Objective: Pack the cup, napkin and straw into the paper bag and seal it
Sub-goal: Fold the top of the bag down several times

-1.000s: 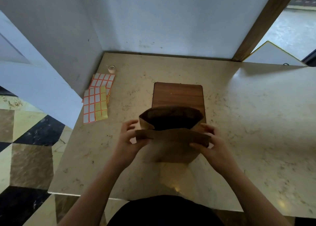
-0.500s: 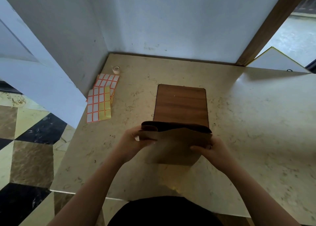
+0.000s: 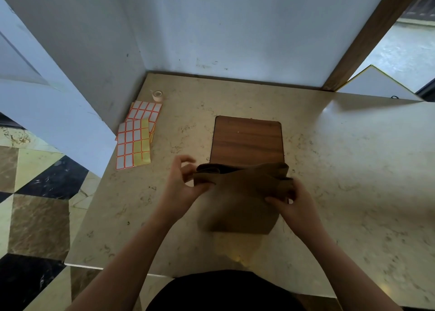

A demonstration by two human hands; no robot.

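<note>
bag mouth has gone from wide open a second ago to nearly flat now: the paper bag (image 3: 237, 200) has its top band folded toward the person and only a thin dark slit shows along the far edge. reads as the fold-over step of sealing, so packing looks done, though cup, napkin and straw aren't visible and i can't confirm they're inside.

left hand (image 3: 182, 183) pinches the left end of the folded top, thumb and lower fingers on the paper, upper fingers lifted off. right hand (image 3: 290, 201) grips the right end, fingers curled round the fold.

bag stands on the marble counter (image 3: 353, 169), near the front edge, just in front of the wooden board (image 3: 246, 139). brown kraft paper, soft creases, left corner of the fold bunched, right corner sticking up a bit, so the fold isn't square yet.

label sheets (image 3: 136, 136) and a small tape roll (image 3: 157, 95) sit well apart to the left, untouched; likely the seal.
</note>
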